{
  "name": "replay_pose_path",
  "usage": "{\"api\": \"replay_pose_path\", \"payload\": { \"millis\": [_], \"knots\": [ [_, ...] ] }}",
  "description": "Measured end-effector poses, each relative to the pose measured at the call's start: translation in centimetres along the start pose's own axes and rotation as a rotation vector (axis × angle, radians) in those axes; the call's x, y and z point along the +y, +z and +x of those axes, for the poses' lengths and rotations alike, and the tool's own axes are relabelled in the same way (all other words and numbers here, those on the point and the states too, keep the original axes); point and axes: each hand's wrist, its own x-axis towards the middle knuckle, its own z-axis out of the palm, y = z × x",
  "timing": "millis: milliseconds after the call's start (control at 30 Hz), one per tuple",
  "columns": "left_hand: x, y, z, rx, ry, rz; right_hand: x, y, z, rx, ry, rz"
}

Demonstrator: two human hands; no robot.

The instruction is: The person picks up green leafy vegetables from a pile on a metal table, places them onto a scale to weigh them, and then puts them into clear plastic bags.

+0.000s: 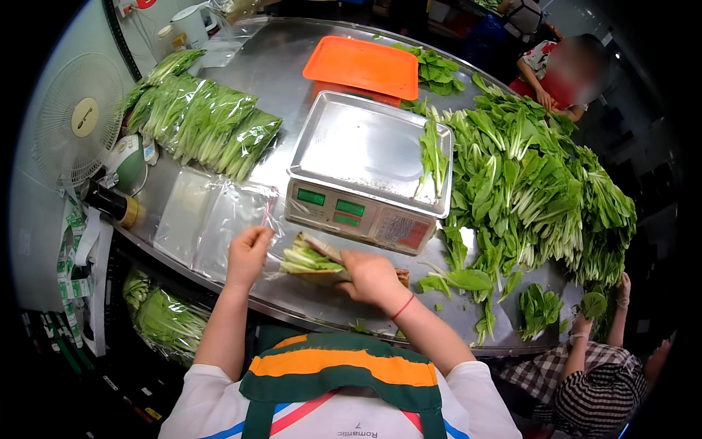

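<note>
My left hand (249, 255) pinches the edge of a clear plastic bag (227, 230) that lies on the steel table. My right hand (368, 276) is closed around a brown, sheet-like wrap (321, 247) in front of the scale. Pale stems and cut greens (301, 260) show inside its left end; the wrap's exact form is partly hidden by my hand. Behind my hands stands a digital scale (356, 211) with lit green displays. A few leafy stalks (432, 156) lie at the right side of its steel pan (362, 142).
Bagged greens (205, 120) line the table's left side, near a fan (82, 118) and a dark bottle (107, 202). A large heap of loose greens (526, 181) covers the right. An orange-topped scale (362, 66) stands behind. Co-workers (595, 367) are at the right edge and far right.
</note>
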Motion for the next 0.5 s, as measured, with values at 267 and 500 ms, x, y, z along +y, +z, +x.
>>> {"api": "replay_pose_path", "payload": {
  "millis": [267,500],
  "knots": [
    [3.0,4.4,-2.3,0.0,0.819,0.519,-1.3,0.5,-0.1,0.077,0.161,0.04],
    [2.8,5.5,-4.1,0.187,1.205,0.889,-2.2,1.1,-0.4,0.181,0.273,0.475]
  ]
}}
